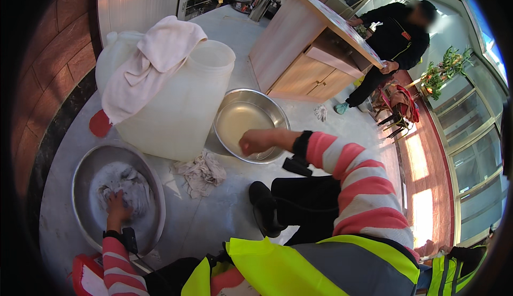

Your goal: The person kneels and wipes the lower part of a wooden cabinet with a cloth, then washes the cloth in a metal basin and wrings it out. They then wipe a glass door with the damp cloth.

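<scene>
My left hand (118,208) reaches into a metal basin (159,200) of greyish suds at the lower left. Its fingers touch a wet, soapy cloth (138,194), and the fingertips are partly hidden, so I cannot tell whether they grip it. Over a second basin, of shiny stainless steel (282,113), my right hand (256,141) is curled into a fist, with nothing visible in it. Cloudy, yellowish water (244,117) lies in that basin. A crumpled, dirty white cloth (203,173) is on the floor between the two basins.
A large whitish plastic container (172,115) stands behind the basins, a pale towel (160,55) draped over it. Farther back, a person (394,35) in dark clothes touches a wooden cabinet (308,63). A glove (320,112) lies on the floor. Another person's hi-vis vest (451,272) shows lower right.
</scene>
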`<state>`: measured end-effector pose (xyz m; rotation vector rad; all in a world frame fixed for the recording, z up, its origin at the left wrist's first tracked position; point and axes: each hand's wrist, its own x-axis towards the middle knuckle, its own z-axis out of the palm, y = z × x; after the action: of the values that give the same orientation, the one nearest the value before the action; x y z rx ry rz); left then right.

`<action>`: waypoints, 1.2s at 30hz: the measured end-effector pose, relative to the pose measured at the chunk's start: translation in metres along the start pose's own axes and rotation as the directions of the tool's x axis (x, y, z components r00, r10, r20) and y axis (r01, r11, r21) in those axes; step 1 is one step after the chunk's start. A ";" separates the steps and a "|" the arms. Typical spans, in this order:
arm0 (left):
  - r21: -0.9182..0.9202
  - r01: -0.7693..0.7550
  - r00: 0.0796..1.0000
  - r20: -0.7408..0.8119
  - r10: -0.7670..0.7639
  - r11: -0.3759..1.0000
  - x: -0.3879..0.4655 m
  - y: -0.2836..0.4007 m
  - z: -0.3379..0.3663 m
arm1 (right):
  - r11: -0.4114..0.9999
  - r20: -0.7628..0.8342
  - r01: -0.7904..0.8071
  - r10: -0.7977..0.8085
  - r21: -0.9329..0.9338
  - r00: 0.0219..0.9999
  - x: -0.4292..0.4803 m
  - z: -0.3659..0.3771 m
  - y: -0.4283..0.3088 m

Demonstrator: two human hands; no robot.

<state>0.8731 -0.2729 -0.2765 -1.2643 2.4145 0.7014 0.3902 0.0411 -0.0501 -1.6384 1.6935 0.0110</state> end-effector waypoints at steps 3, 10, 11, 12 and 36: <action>-0.074 0.104 0.991 -0.075 -0.109 0.992 0.008 0.003 0.000 | 0.833 -0.173 -0.521 0.494 -0.188 0.852 -0.125 -0.060 0.057; -0.016 0.045 0.996 0.072 -0.044 0.999 0.032 0.025 0.038 | 0.654 0.062 -0.737 0.740 0.167 0.670 -0.159 -0.049 0.029; -0.035 -0.046 0.993 0.112 0.049 0.998 0.031 0.033 0.040 | 0.742 0.103 -0.654 0.646 0.147 0.756 -0.129 -0.043 0.014; -0.027 -0.087 0.984 0.157 0.090 0.996 0.022 0.040 0.039 | 0.846 0.115 -0.494 0.481 0.199 0.869 -0.098 -0.033 -0.006; 0.066 -0.127 0.989 0.080 0.121 0.990 -0.019 0.032 0.030 | 0.876 -0.051 0.382 -0.414 -0.295 0.909 0.237 0.192 -0.167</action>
<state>0.8592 -0.2279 -0.2829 -1.0486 2.4494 0.6777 0.6576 -0.0939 -0.2261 -2.2177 1.4499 -0.0474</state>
